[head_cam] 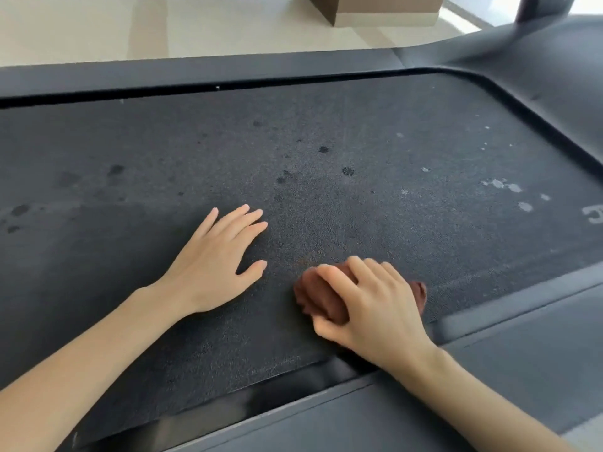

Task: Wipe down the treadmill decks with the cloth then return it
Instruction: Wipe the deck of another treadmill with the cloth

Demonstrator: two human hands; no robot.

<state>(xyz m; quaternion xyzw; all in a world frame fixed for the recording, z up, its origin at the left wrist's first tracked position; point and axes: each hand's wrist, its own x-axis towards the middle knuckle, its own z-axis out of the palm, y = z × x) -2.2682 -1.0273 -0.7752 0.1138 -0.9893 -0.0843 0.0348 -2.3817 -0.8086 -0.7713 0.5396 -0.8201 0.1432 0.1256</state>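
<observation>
Hands first: we are seeing the left hand [215, 262] lying flat on the treadmill deck [326, 141], fingers straight and spread, holding nothing, at about 9 o'clock of the cloth. Right hand [372, 305] is curling over the brown cloth [326, 298], bunching it and pressing it onto the belt toward the 5 o'clock edge, just beside the near side rail [522, 353]. Hands are sitting near each other but apart, not touching.

Risks we are flagging:
- **Missed marks:** cloth is wadded small, so each pass is probably covering only a narrow strip. Dark spots [348, 171] at 12 o'clock of the cloth and pale flecks [499, 184] toward 2 o'clock are likely getting missed if strokes are running short.
- **Belt slip:** belt is possibly sliding under the weight of the left palm, which could throw the reach off.
- **Snag:** cloth is working close to the gap between belt and rail, so we are judging it could catch or tuck in there.
- **Grip:** blur at the right hand is leaving us unsure how tight the hold is.

Cardboard box [385, 8] at 12 o'clock on the floor [98, 27] is sitting well apart, no concern.
</observation>
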